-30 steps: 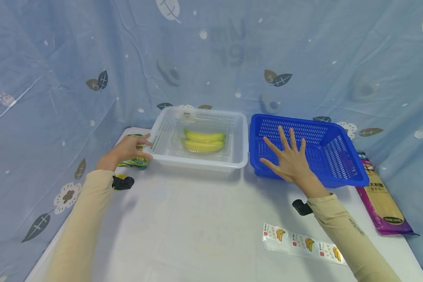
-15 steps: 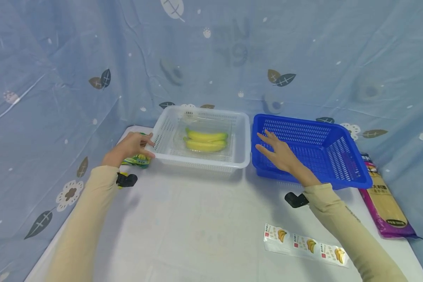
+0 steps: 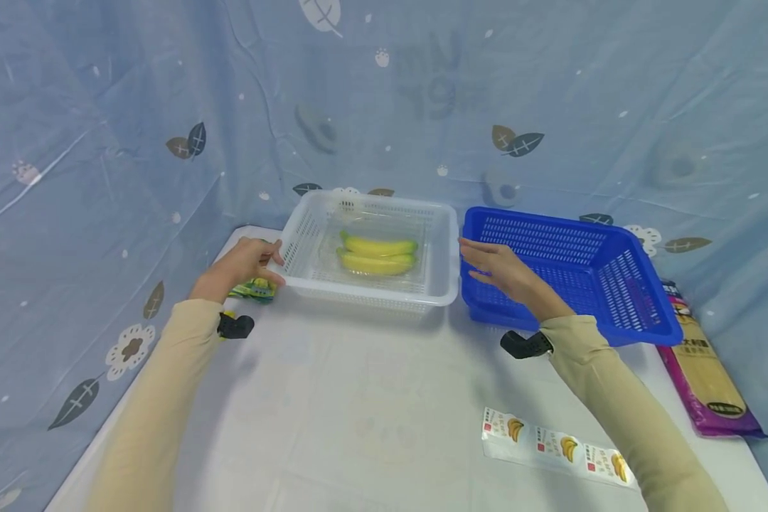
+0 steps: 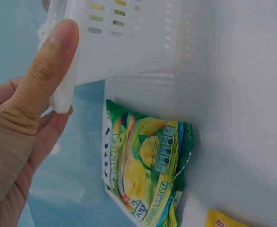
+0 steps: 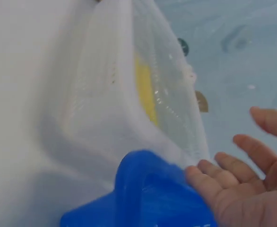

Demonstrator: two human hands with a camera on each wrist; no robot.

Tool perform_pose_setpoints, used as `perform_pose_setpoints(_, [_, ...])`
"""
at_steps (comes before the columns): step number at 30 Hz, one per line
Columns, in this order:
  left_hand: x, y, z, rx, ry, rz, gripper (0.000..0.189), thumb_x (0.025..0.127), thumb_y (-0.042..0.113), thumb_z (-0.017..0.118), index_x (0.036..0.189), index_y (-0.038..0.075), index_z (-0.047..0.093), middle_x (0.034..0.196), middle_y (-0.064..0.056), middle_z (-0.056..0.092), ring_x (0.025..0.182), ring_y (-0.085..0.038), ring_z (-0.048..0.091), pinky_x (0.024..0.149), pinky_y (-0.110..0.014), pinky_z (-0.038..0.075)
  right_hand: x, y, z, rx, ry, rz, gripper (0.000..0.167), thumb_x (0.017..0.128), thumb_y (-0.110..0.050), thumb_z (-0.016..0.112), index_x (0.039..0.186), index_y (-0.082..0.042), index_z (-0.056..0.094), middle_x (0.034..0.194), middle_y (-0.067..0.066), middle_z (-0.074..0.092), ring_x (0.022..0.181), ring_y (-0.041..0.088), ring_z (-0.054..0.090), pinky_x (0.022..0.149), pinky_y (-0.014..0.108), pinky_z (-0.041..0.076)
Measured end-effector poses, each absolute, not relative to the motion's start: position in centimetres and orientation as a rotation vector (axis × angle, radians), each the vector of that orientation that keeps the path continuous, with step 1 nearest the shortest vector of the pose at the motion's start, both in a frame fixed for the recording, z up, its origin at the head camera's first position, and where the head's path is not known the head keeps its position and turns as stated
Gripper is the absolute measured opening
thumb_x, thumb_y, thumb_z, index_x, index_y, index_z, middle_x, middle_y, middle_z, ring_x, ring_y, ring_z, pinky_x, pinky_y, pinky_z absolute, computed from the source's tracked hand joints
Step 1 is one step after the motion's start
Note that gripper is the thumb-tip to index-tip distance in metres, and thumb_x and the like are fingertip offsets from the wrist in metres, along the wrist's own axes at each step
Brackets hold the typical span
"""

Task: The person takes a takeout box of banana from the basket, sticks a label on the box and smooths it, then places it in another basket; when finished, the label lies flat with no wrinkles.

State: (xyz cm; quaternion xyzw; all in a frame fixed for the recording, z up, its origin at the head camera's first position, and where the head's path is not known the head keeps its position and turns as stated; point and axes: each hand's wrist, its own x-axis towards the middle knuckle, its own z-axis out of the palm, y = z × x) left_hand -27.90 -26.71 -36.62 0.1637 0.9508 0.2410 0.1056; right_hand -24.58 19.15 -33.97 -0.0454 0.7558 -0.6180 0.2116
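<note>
A white plastic basket (image 3: 365,291) stands on the white table, and inside it lies a clear plastic package (image 3: 420,235) with two yellow-green bananas (image 3: 377,264). My left hand (image 3: 246,264) pinches the basket's left rim, thumb on one side and fingers on the other, as the left wrist view shows. My right hand (image 3: 500,272) is at the white basket's right rim, over the left edge of a blue basket (image 3: 640,291). In the right wrist view its fingertips (image 5: 195,174) are extended right where the two rims meet.
A green and yellow packet (image 4: 145,163) lies beneath my left hand, with a yellow packet (image 4: 223,219) nearby. On the right lies a purple-edged bag of noodles (image 3: 710,366). A strip of banana stickers (image 3: 557,448) rests near my right sleeve. Patterned blue cloth (image 3: 384,121) encloses the table.
My right hand has moved left from above the blue basket to the white basket's right rim, its spread fingers drawing together. My left hand stays at the left rim.
</note>
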Motion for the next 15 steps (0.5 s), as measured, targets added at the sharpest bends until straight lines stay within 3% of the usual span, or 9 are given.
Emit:
perform_pose_setpoints(7, [-27.5,-26.8,-36.6,0.47,2.821,0.705,0.031,0.072,0.017,0.083,0.092,0.0,0.066,0.146,-0.023,0.034,0.115,-0.036,0.052,0.087,-0.044,0.045,-25.7,18.1,-33.9,0.049,1.82,-1.834,0.054,0.103,-0.01,0.041,0.149,0.006,0.017,0.156,0.022,0.018,0.141,0.036,0.025,0.109,0.045,0.032])
perform_pose_setpoints(15, [-27.8,-26.5,-37.0,0.472,2.826,0.716,0.03,0.071,0.013,0.084,0.09,0.0,0.066,0.146,-0.023,0.035,0.125,-0.038,0.047,0.091,-0.044,0.045,-27.0,16.8,-34.5,0.096,1.677,-1.834,0.056,0.103,-0.003,0.037,0.151,0.001,0.009,0.158,0.022,0.007,0.144,0.035,0.016,0.112,0.044,0.025])
